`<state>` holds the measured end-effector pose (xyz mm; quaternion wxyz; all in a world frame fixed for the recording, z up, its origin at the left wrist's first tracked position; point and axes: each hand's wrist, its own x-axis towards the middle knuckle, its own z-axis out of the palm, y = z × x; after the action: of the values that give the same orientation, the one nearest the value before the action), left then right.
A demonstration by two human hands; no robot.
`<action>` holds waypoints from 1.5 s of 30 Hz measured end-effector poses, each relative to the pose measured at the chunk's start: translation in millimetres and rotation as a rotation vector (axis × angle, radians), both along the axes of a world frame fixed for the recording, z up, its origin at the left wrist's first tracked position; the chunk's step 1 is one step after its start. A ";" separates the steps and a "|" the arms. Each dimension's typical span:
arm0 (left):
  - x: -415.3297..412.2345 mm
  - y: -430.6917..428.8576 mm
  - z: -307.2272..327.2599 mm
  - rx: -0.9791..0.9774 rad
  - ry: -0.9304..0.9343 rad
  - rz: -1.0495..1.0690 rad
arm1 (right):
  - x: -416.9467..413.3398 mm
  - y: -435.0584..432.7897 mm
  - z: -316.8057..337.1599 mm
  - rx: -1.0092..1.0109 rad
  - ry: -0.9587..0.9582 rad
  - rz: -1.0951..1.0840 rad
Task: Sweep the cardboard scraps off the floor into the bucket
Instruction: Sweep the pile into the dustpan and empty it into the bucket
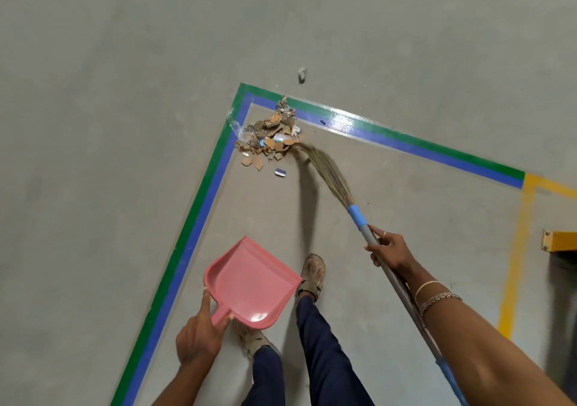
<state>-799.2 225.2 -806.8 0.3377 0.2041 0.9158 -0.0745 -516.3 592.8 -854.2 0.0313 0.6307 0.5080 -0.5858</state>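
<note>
Navy trousers point(324, 352), sandals point(312, 276), wrist bangles point(435, 294)

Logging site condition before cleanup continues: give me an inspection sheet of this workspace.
Surface: grey concrete floor, green and blue tape border, yellow line at right.
Job's things: cardboard scraps piled in the tape corner; broom bristles touching the pile; pink dustpan held off the floor, empty; bucket not seen.
Clutter: small blue piece beside the pile; pale scrap beyond the tape.
Grippers: left hand holds dustpan handle; right hand grips broom handle.
Cables: nothing seen.
Surroundings: yellow object at right edge.
</note>
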 end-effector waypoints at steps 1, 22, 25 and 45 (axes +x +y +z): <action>-0.9 7.2 2.5 0.004 -0.002 0.003 | 0.7 7.8 6.7 0.007 0.019 -0.009; -28.0 120.0 27.9 0.060 0.090 0.108 | -11.2 32.1 59.4 0.061 -0.040 0.250; -47.7 135.2 34.1 0.068 0.080 0.126 | -31.8 60.6 68.9 0.105 -0.055 0.252; -134.8 241.0 8.7 0.066 0.195 0.080 | -106.2 227.6 -47.3 0.078 -0.330 0.472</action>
<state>-933.9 466.2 -798.1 0.2426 0.1700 0.9538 -0.0503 -622.5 820.5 -901.5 0.2247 0.5825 0.6509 -0.4319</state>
